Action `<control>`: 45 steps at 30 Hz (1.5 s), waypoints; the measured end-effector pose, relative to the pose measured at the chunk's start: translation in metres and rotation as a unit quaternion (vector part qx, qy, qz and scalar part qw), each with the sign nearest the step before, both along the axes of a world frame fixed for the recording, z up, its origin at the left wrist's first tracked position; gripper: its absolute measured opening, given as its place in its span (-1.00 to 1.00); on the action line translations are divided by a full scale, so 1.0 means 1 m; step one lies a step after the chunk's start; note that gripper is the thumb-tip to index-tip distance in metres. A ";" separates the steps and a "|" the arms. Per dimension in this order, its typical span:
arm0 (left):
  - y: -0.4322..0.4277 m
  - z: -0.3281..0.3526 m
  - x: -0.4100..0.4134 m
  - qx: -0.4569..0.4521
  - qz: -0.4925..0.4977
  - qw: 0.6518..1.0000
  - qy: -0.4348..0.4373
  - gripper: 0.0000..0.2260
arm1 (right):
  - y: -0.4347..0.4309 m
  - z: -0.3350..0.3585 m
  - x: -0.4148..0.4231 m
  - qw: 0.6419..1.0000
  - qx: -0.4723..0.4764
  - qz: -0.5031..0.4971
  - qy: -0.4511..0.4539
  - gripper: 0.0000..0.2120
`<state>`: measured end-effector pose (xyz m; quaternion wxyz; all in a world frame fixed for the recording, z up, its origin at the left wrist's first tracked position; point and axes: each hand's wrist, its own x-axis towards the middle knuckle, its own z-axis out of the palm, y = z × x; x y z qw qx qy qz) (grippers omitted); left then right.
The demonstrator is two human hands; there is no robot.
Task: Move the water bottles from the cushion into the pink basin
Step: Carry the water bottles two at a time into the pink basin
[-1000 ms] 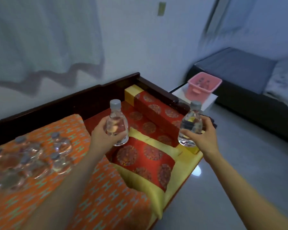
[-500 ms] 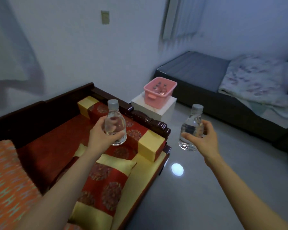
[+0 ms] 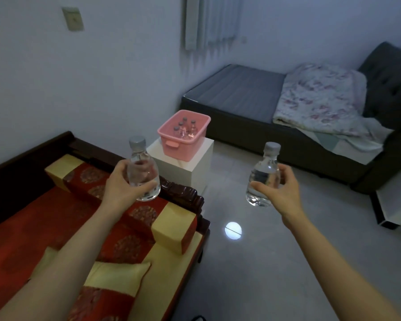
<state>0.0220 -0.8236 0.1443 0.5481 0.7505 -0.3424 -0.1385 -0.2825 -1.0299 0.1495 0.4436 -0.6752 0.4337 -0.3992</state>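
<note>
My left hand (image 3: 122, 187) grips a clear water bottle (image 3: 142, 172) with a grey cap, held upright above the red and gold bolster of the wooden sofa. My right hand (image 3: 279, 189) grips a second upright water bottle (image 3: 263, 179) over the tiled floor. Ahead of both hands, the pink basin (image 3: 183, 144) sits on a white cube stand (image 3: 190, 167). Several capped bottles (image 3: 185, 129) stand inside the basin. The cushion the bottles came from is out of view.
A dark wooden sofa (image 3: 183, 193) with red and gold cushions fills the lower left. A dark bed (image 3: 276, 117) with a floral blanket (image 3: 322, 100) lies behind the stand. Grey tiled floor (image 3: 252, 262) stretches between them. A white box (image 3: 396, 205) stands at the right edge.
The view has swung right and nearer to the basin; the orange cushion with its bottles has left the frame. Both hands still carry their bottles, now closer to the pink basin.
</note>
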 end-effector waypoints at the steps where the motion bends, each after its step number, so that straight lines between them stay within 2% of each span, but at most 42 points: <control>1: -0.019 0.000 0.005 0.001 -0.003 1.000 0.005 -0.48 | -0.016 0.001 0.006 1.000 0.000 -0.002 0.000 -0.38; 15: -0.242 -0.038 0.040 0.031 -0.004 0.998 0.062 -0.46 | -0.209 -0.020 0.081 0.999 0.047 0.013 0.021 -0.37; 19: -0.293 -0.048 0.046 0.032 0.017 0.997 0.069 -0.49 | -0.266 -0.030 0.102 0.997 0.060 0.041 0.033 -0.39; 27: -0.404 -0.056 0.066 0.044 0.104 0.991 0.077 -0.42 | -0.404 -0.026 0.162 0.986 0.063 0.148 0.054 -0.40; 38: -0.486 -0.077 0.118 0.033 0.206 0.973 0.097 -0.44 | -0.536 -0.039 0.256 0.969 0.072 0.225 0.065 -0.34; 45: -0.537 -0.104 0.201 0.036 0.259 0.961 0.094 -0.39 | -0.608 -0.064 0.361 0.954 0.081 0.280 0.075 -0.34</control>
